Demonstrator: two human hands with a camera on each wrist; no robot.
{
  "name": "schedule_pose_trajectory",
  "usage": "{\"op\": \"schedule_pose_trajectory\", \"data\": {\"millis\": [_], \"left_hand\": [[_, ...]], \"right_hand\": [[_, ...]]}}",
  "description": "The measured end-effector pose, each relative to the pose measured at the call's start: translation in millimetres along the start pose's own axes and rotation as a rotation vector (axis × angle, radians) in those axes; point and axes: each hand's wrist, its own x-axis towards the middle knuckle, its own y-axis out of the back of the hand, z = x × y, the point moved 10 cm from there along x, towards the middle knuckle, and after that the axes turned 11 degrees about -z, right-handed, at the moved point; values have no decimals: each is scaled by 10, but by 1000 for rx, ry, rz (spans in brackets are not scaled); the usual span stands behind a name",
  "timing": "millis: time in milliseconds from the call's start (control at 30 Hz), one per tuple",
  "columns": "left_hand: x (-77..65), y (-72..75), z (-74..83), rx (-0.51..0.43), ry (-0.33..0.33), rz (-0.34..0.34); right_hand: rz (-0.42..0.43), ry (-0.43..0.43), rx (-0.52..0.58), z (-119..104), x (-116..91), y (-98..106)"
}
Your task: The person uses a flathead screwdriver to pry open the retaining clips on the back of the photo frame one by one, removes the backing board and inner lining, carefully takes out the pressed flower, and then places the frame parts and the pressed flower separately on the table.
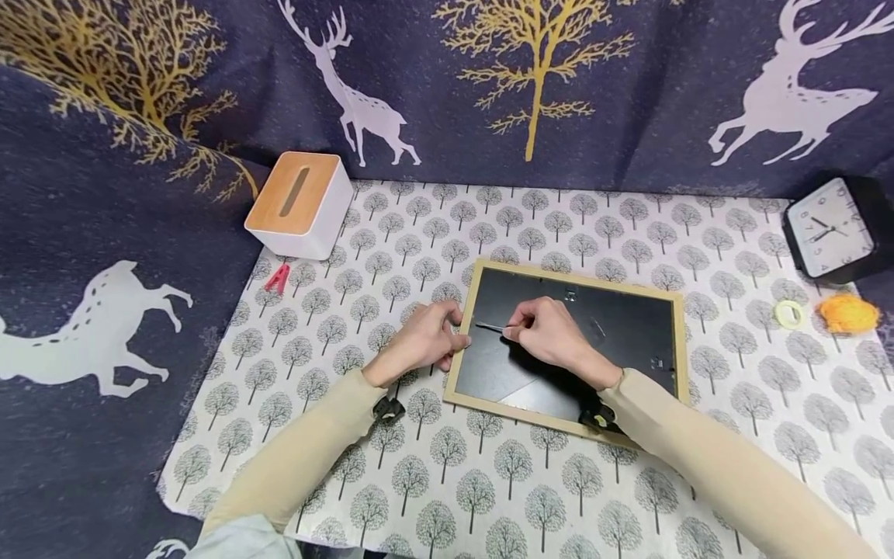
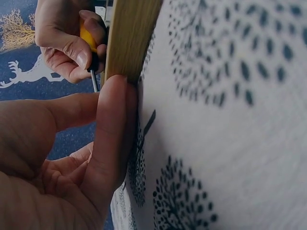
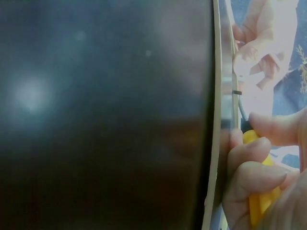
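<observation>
A picture frame [image 1: 517, 415] with a pale wooden border lies face down, its black backing board [image 1: 632, 326] uppermost. My right hand [image 1: 548, 330] grips a screwdriver [image 3: 259, 206] by its yellow handle, low over the board. The screwdriver's thin metal shaft points left, its tip close to the frame's left side, near a small dark tab [image 3: 237, 92]. At that same side my left hand [image 1: 426, 338] holds the wooden edge, thumb and bent fingers against it. The left wrist view shows the fingertips [image 2: 114, 91] touching the wood just below the screwdriver.
A white tissue box [image 1: 317, 233] with a wooden lid stands at the back left, a red A-shaped piece [image 1: 277, 278] before it. On the right are a black-cased clock [image 1: 831, 229], a pale green ring [image 1: 789, 314] and an orange bundle [image 1: 849, 312]. A tree-patterned cloth [image 1: 370, 419] covers the table.
</observation>
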Motion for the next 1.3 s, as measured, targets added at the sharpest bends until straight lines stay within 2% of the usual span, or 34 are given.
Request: {"op": "schedule_pose_trajectory", "data": {"millis": [500, 700, 867, 967, 1033, 1100, 1133, 1200, 1267, 1300], "left_hand": [[13, 30, 20, 20, -33, -13], [-25, 17, 47, 3, 29, -3], [-92, -35, 14, -11, 95, 31], [-155, -92, -25, -34, 108, 50], [-193, -140, -52, -56, 111, 37], [-212, -168, -74, -93, 115, -10], [-211, -150, -73, -100, 119, -28], [-178, -27, -21, -61, 112, -18], [-99, 159, 102, 10, 67, 28], [-44, 268, 200, 80, 24, 74]], "right_hand": [[5, 8, 0, -67, 16, -37], [13, 38, -24, -142, -46, 16], [62, 44, -33, -154, -213, 146], [89, 32, -21, -113, -317, 226], [99, 26, -9, -75, -383, 269], [105, 26, -7, -38, -442, 307], [107, 25, -7, -20, -469, 327], [108, 24, -12, 14, -513, 362], [110, 24, -18, 42, -541, 396], [110, 24, -19, 54, -548, 407]]}}
